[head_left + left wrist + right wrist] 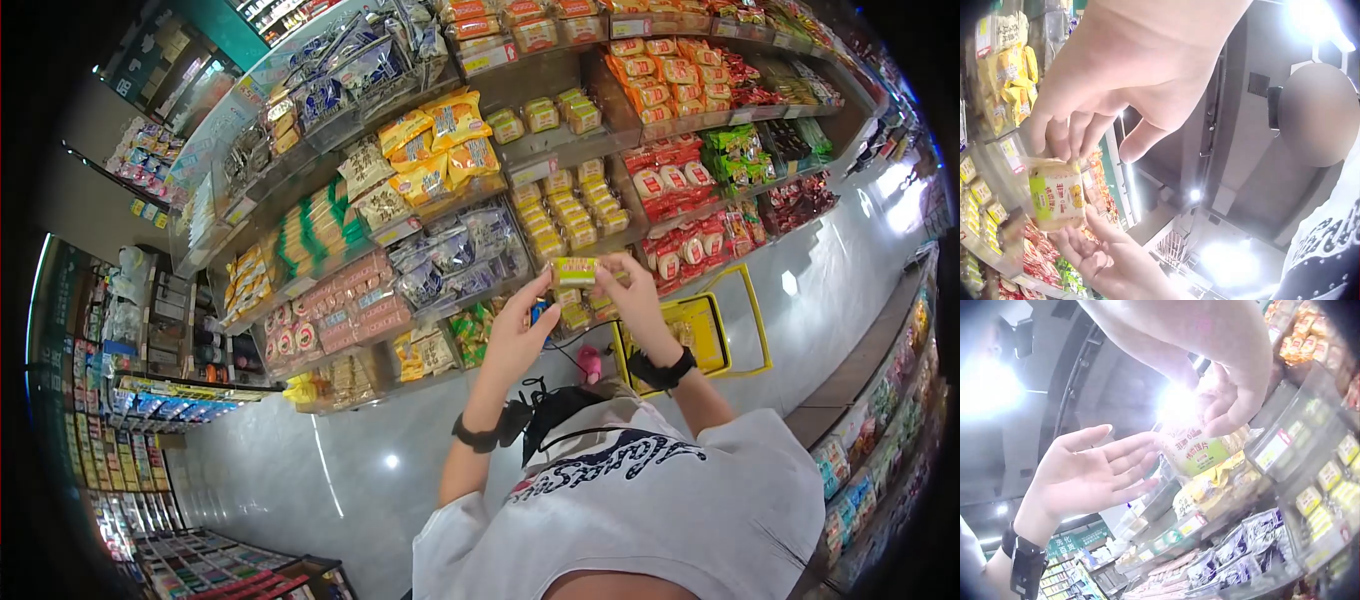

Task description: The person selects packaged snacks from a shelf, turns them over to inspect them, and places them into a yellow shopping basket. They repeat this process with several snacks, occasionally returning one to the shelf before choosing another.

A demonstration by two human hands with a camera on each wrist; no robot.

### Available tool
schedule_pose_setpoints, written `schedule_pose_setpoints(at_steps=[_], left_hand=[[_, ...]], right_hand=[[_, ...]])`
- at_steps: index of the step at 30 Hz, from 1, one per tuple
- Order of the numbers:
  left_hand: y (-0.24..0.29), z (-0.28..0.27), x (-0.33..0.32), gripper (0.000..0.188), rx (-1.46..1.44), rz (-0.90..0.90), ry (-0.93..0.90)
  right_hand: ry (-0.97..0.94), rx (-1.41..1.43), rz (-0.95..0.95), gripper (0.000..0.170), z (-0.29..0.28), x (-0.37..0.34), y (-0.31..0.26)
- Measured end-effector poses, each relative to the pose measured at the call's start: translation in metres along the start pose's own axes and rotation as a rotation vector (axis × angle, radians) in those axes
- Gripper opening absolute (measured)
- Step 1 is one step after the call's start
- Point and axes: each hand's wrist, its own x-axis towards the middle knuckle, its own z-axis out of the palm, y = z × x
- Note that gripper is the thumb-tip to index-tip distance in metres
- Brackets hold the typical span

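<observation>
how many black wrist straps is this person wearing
2: the left strap and the right strap, one on each wrist. Both arms show in the head view, so none seems hidden.

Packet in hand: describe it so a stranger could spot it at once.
Face the tiered snack shelves. In front, a person's right hand grips a small green-labelled packet, left hand at its other end. Unlike its shelved lookalikes, it is held aloft.

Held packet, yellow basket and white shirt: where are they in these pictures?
Held packet [1057,195], left wrist view: its printed front.
Yellow basket [710,320], head view: its inner wall.
White shirt [650,532], head view: fabric below the lettering.
</observation>
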Motion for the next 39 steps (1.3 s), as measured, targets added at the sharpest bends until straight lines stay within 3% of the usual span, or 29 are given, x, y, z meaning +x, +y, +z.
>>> schedule_pose_setpoints(at_steps=[3, 6, 14, 22, 25, 26, 28, 33, 39], left_hand=[[0.023, -0.005, -0.041, 0.045, 0.131, -0.052, -0.109], [0.022, 0.0, -0.068, 0.045, 0.258, 0.071, -0.163], [0.027, 0.022, -0.117, 0.046, 0.24, 0.029, -0.279], [0.033, 0.056, -0.125, 0.043, 0.303, 0.014, -0.439], [0.045, 0.075, -0.123, 0.042, 0.226, -0.108, -0.461], [0.044, 0.081, -0.121, 0.042, 0.244, -0.075, -0.466], [0.041, 0.094, -0.116, 0.042, 0.28, -0.015, -0.469], [0.041, 0.137, -0.105, 0.043, 0.265, -0.067, -0.427], [0.039, 0.217, -0.084, 0.047, 0.186, -0.009, -0.396]], right_hand=[[0.118, 0.121, 0.061, 0.023, 0.013, -0.045, 0.009], [0.177, 0.172, 0.064, 0.019, 0.014, -0.077, 0.012], [0.247, 0.073, 0.088, 0.015, -0.012, -0.146, 0.016], [0.382, -0.037, 0.097, 0.013, -0.046, -0.181, 0.016], [0.407, -0.084, 0.136, 0.014, -0.066, -0.184, 0.015], [0.413, -0.096, 0.136, 0.015, -0.073, -0.184, 0.018], [0.421, -0.113, 0.13, 0.016, -0.088, -0.182, 0.027], [0.413, -0.073, 0.136, 0.017, -0.128, -0.18, 0.021], [0.413, -0.023, 0.167, 0.016, -0.213, -0.168, 0.031]])
